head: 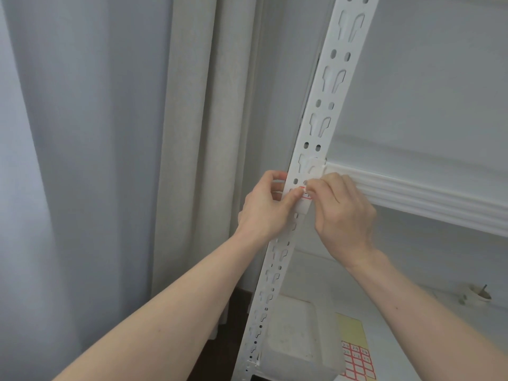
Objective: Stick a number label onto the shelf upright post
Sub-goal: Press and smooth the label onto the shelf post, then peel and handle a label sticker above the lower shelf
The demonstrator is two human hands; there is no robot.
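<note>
Currently I am pinching number label [305, 194] against upright post [313, 138], left hand [264, 207] and right hand [341, 213] grips both closed on it; risking crooked, creased sticking over the slots

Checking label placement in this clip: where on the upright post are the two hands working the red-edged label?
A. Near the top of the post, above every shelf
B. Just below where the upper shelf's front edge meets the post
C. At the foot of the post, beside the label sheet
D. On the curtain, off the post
B: the label sits on the upright post between the left hand and right hand, just under the upper shelf joint.
</note>
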